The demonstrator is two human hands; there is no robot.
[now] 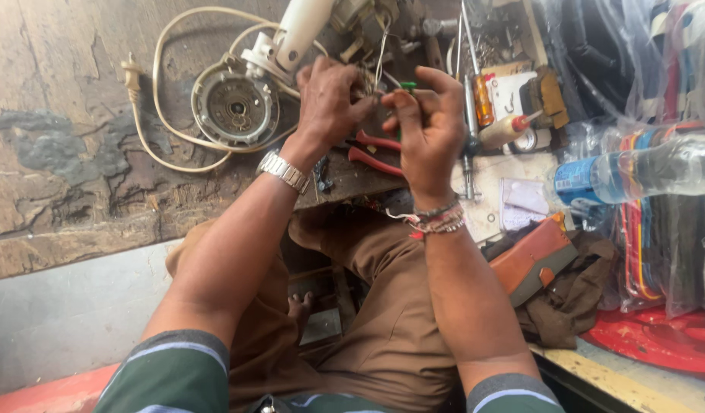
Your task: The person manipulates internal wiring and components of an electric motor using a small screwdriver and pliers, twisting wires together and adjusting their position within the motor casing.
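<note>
A thin wire [381,53] is pinched between both hands above the worn wooden worktop [77,153].

The wire is thin, bent and metallic; it is gripped by the left hand [329,99] and the right hand [429,126], fingers closed. One round motor part [234,107], one white cord [161,92], one pair of red-handled pliers [371,153], one screwdriver [469,122] and one plastic bottle [635,172] are seen around.

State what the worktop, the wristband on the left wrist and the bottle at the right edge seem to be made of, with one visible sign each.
Worktop: wood, bare and worn; grain, cracks and flaking grey patches show.
Wristband on the left wrist: metal, it seems; silvery links catch the light.
Bottle: clear plastic, probably; see-through, ribbed wall with a blue label.
</note>
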